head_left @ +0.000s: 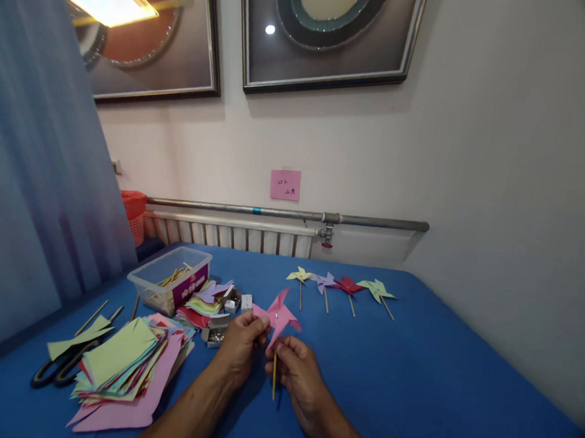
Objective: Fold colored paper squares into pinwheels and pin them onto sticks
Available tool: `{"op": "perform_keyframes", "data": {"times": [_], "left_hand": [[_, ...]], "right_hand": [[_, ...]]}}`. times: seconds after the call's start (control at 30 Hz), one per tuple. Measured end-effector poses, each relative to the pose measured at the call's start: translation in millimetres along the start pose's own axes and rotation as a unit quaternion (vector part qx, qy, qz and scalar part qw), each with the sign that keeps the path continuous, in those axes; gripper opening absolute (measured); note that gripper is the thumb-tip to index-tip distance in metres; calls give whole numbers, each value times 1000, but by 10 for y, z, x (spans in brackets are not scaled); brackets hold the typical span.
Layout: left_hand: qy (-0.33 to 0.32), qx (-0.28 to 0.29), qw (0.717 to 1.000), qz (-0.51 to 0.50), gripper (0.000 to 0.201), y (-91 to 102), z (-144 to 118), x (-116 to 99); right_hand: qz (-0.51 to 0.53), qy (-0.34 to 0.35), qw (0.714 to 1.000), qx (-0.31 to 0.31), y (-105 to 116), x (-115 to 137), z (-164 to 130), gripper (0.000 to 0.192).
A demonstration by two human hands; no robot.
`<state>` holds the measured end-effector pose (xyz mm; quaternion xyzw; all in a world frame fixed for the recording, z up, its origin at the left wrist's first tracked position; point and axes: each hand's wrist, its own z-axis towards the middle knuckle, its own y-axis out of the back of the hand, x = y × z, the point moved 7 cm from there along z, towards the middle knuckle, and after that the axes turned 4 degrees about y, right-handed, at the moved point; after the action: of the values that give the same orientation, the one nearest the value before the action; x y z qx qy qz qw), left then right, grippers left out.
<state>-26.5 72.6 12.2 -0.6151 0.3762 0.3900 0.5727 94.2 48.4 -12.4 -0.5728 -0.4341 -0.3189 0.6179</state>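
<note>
A pink paper pinwheel [278, 314] on a thin wooden stick [275, 376] is held up between my two hands, a small metal pin at its centre. My left hand [240, 341] pinches the left blade between thumb and fingers. Just under the blades, my right hand [298, 373] grips the pinwheel's stick, its lower end sticking out below the fingers. Left of my hands lies an opened small box of metal pins [215, 336]. Beyond on the right, several finished pinwheels lie in a row, among them a red one [348, 285] and a green one [376, 290].
A clear plastic tub [170, 272] with sticks stands at the back left. Stacked coloured paper [119, 360] lies in front of it, beside black-handled scissors [62, 363]. A blue curtain [36, 161] hangs at the left; a pipe [233, 208] runs along the wall behind the blue table [411, 381].
</note>
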Motion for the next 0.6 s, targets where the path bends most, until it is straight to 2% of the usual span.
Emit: {"op": "perform_keyframes", "data": {"times": [0.27, 0.47, 0.6], "left_hand": [[44, 6, 999, -14, 45, -8, -24, 78], [67, 53, 996, -2, 48, -108, -88, 141], [84, 48, 995, -5, 49, -136, -120, 182]], "right_hand": [[-8, -1, 999, -35, 98, 24, 57, 46], [-50, 15, 998, -20, 116, -82, 129, 53], [-100, 29, 994, -21, 105, -130, 164, 57]]}}
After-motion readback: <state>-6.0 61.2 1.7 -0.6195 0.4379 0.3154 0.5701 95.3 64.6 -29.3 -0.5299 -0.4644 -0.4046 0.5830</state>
